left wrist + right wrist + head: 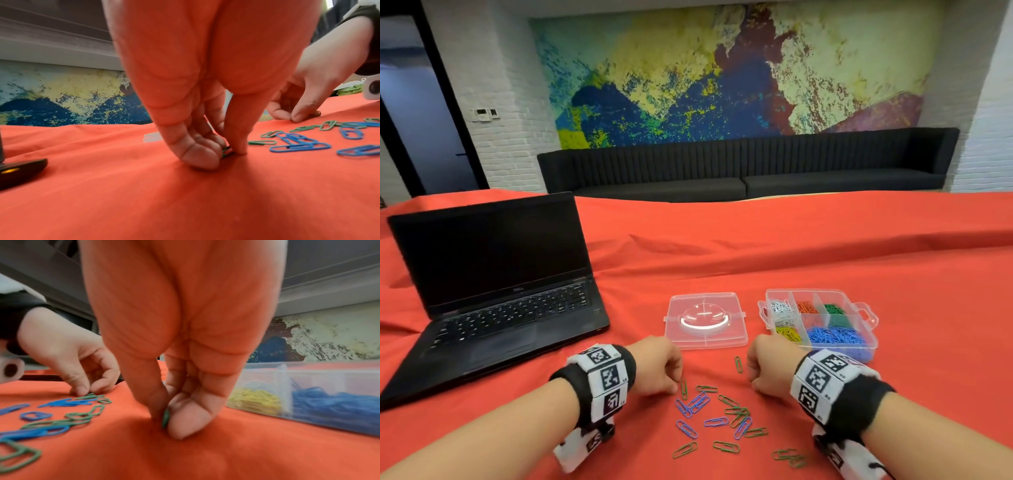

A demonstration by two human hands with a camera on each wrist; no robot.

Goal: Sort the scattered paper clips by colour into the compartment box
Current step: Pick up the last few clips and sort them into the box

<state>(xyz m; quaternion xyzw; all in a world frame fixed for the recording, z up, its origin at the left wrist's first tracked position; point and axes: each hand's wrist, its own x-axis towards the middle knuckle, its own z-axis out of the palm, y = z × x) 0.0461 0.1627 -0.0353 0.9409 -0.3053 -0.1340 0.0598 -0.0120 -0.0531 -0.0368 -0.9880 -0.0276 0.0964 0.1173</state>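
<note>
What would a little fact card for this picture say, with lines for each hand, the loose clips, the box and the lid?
left hand: pinching a green clip against the red cloth
right hand: pinching another green clip at the cloth
loose clips: green and blue only, scattered between the hands
compartment box: open, beside the right hand; holds white, orange, green, yellow and blue clips, each colour apart
lid: clear, lying flat to the left of the box
laptop: open, screen dark, far left
</note>
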